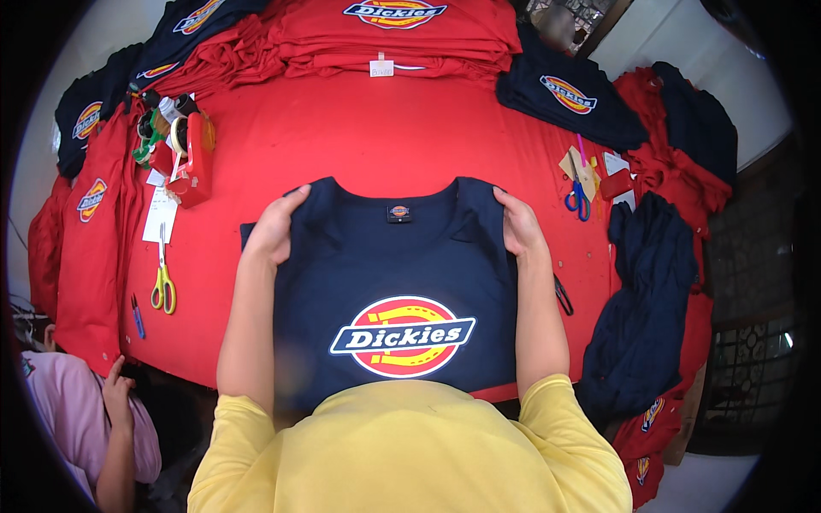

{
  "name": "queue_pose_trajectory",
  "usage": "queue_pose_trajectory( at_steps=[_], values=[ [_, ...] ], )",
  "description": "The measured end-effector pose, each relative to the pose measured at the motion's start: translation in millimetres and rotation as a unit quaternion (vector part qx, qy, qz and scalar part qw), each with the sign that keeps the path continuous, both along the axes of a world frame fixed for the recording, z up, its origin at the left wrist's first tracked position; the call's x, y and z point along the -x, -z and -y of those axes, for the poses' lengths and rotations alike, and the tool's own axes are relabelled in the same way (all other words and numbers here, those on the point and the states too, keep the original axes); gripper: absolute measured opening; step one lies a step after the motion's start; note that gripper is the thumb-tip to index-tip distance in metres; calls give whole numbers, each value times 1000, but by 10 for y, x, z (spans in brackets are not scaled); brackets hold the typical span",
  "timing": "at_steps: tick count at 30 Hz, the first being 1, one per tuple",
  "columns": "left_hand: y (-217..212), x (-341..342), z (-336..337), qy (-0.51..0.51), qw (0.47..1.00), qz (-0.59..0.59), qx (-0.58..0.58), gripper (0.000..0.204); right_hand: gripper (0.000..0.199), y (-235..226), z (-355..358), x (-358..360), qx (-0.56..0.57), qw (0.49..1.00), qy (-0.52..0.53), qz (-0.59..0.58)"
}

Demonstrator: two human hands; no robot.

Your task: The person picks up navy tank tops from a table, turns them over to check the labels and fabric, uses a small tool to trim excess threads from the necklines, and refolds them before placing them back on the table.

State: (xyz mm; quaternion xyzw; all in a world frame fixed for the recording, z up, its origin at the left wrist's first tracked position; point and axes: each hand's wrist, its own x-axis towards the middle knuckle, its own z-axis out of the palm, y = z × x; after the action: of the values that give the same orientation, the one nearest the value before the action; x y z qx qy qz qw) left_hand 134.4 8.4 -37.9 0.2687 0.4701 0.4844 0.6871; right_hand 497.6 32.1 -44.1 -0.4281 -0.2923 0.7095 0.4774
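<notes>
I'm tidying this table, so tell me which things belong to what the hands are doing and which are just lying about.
In hand:
- navy T-shirt, held at its shoulders
- left hand
- right hand

Lying about:
- yellow-handled scissors
- blue-handled scissors
- stack of folded red T-shirts
- loose navy garment
- red table cover

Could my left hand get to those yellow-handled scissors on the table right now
Probably yes, once it lets go. The left hand is gripping the navy shirt at its shoulder, and the yellow-handled scissors lie to its left on the red table cover, with nothing lying between them.
</notes>
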Motion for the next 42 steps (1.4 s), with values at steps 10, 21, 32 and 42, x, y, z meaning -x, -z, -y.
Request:
queue_pose_trajectory(
  at_steps=[10,21,32,42],
  values=[
    [18,-1199,1383,102,887,-281,-352,41,17,171,1648,1015,-406,807,-60,425],
    [72,-1199,1620,181,850,-288,-402,60,41,359,1891,1104,-492,764,-58,414],
    [42,-1136,1489,-16,986,-30,-161,33,29,26,1732,986,-239,868,-148,408],
    [-67,-1015,1267,-48,942,317,103,23,31,299,1627,-876,-9,501,134,855]
  ],
)
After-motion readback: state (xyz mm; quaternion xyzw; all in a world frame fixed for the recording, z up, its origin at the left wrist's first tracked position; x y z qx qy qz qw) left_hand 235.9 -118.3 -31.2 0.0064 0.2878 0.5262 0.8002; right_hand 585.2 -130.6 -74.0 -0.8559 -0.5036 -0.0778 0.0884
